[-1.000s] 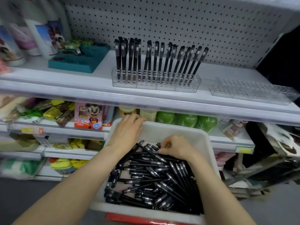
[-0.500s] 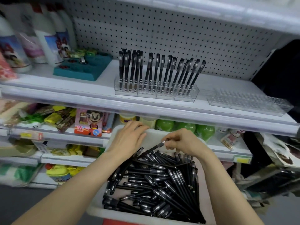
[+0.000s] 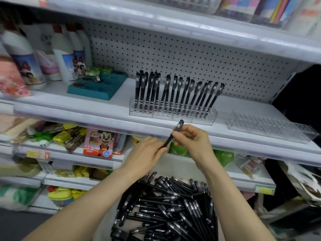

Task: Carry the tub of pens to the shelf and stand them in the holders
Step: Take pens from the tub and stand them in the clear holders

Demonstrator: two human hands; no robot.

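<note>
**One pen up out of the tub, both hands on it**

So I've got a single black pen (image 3: 167, 142) held up in front of the shelf (image 3: 69, 101), above the far end of the white tub (image 3: 173, 161). My right hand (image 3: 194, 141) has it pinched around the upper middle, thumb and fingertips curled onto the barrel and the other fingers bent in loosely behind. My left hand (image 3: 145, 153) sits lower and to the left, back of the hand facing me, and its fingertips close on the pen's bottom end. So the pen bridges the gap between my two hands, with only the top bit poking out above my right fingers.

The long axis runs on a diagonal. The thick clip end points up and to the right, toward the front lip of the shelf, and the thin end points down and to the left into my left fingertips.

Right behind the top of the pen is the clear holder (image 3: 172, 114) on the shelf, with a row of standing pens (image 3: 173, 91) in it, some upright and the right-hand ones leaning right. A second clear holder (image 3: 271, 127) sits further right with nothing in its slots. Below my wrists the tub is piled with loose pens (image 3: 166, 209) lying every which way.
</note>
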